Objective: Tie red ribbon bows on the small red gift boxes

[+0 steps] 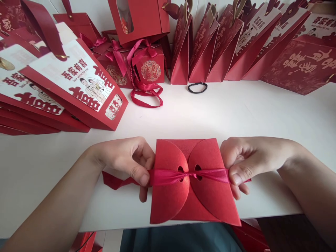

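A red gift box [170,204] with rounded overlapping flaps lies at the table's front edge, between my hands. Across its top runs a dark pink ribbon [168,176], crossed in a small knot at the middle, beside two round holes in the flaps. At the box's left side, my left hand [133,161] pinches one end of the ribbon between thumb and fingers, and a tail hangs out past it. On the right side my right hand [243,162] pinches the other end, thumb on top. The ribbon looks taut between them.
Red and white gift bags [78,77] stand at the left. Small ribboned boxes [151,64] sit at the back, a larger red box [147,21] on top of them. A row of folded red bags [201,52] leans at the back right. A black hair tie [197,88] lies before it.
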The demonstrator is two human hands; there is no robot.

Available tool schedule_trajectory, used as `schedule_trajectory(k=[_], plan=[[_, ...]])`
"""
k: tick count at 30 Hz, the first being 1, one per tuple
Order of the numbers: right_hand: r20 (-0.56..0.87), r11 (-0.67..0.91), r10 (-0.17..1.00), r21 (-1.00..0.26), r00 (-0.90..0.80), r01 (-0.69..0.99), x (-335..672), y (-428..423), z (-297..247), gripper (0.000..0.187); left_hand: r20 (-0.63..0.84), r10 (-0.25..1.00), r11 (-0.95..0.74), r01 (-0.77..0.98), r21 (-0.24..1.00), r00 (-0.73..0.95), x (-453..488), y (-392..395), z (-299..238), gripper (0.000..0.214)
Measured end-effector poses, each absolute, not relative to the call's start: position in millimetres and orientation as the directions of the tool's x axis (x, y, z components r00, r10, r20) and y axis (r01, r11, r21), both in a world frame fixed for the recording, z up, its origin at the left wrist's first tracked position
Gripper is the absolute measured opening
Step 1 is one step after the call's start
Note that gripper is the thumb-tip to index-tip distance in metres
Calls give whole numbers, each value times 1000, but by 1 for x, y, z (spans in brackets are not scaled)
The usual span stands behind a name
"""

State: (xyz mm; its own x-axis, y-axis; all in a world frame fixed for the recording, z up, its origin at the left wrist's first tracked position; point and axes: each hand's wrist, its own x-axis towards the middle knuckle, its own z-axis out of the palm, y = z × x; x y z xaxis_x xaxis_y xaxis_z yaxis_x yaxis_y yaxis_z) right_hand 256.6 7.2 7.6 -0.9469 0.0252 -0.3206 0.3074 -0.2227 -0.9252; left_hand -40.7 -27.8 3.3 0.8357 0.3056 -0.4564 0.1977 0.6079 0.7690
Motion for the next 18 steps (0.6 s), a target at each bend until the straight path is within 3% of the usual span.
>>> schedule_trajectory(k=[5,8,10,11,14,16,18], plan=[[-292,-184,58,-943,-955,277,256,5,13,36,-428,298,603,179,777,853,-37,-28,6,17],[-336,-44,103,-942,-936,333,263,9,21,33,-441,315,561,210,801,841,-37,-28,8,18],[-313,70,214,-940,-925,334,268,11,25,35,-454,326,529,238,814,829,-39,-28,9,21],[-234,122,312,-951,-921,283,269,11,26,36,-457,327,518,247,819,828,-39,-27,9,23],[199,325,614,-946,-764,14,265,5,26,34,-461,326,502,262,824,826,-39,-26,8,26],[385,438,656,-895,-649,-88,256,-5,25,28,-465,319,503,268,822,826,-39,-26,7,28],[405,464,620,-880,-672,-102,247,-15,25,23,-469,305,504,277,818,829,-39,-26,7,29]])
